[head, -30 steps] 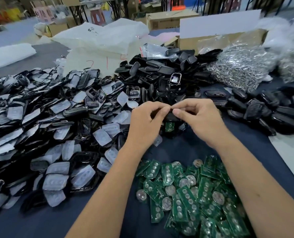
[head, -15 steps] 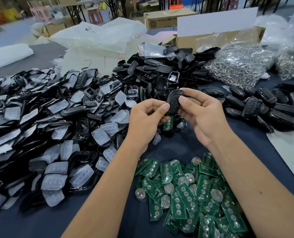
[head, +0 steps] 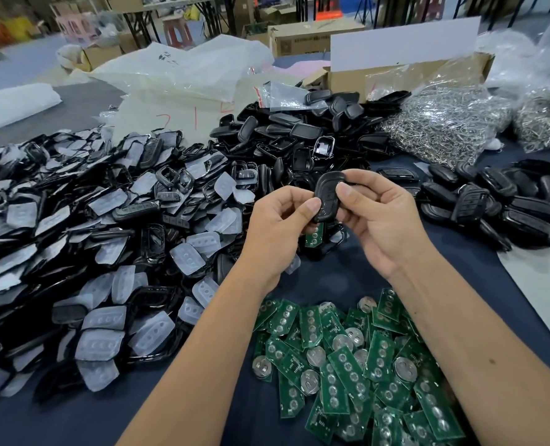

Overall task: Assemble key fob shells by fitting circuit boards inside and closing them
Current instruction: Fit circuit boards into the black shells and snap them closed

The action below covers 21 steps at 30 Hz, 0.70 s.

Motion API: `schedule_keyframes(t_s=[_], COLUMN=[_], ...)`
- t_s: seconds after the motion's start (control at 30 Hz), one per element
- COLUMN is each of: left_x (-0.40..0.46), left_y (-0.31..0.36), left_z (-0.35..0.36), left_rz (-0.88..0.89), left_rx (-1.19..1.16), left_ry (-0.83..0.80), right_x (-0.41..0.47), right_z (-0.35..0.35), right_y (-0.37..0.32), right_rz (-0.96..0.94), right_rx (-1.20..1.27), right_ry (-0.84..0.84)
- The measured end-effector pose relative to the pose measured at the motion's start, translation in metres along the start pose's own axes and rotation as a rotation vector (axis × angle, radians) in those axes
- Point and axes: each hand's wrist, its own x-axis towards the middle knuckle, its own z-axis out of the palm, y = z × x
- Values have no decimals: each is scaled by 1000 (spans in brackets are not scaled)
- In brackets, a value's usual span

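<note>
A closed black key fob shell [head: 326, 196] stands upright above the table, held between both hands. My left hand [head: 275, 235] pinches its lower left edge with the thumb. My right hand [head: 376, 217] grips its right side, thumb on the face. A heap of green circuit boards [head: 357, 365] with coin cells lies on the dark cloth in front of me. One green board [head: 314, 235] lies in an open shell under my hands. Open shell halves with white rubber pads [head: 106, 239] cover the left side.
Black shell backs [head: 299, 136] are piled at the rear centre. Closed fobs [head: 499, 201] lie in a row at the right. Bags of metal key rings [head: 444, 120], a cardboard box [head: 396, 72] and white plastic bags [head: 183, 69] stand behind. Dark cloth [head: 338, 272] shows below my hands.
Both hands have lifted the black fob shell from low over the table and turned it upright. The right thumb now presses its face.
</note>
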Motion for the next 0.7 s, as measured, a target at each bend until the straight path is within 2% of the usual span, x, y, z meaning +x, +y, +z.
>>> schedule_keyframes(t_s=[0.2,0.37,0.57,0.7], left_x=[1,2,2,2], left_y=[1,1,1,2], left_z=[-1,-1,-4,-3], left_rz=[-27,-92,-62,-73], left_rx=[47,-26,-61,-83], left_ry=[0,-29,15,-13], right_x=[0,0,0,1], right_z=[2,1,-1,-4], right_y=[1,0,-2,-2], right_rz=[14,63,79,46], right_rx=[-27,-9,-58,-72], right_ry=[29,4,-98,-114])
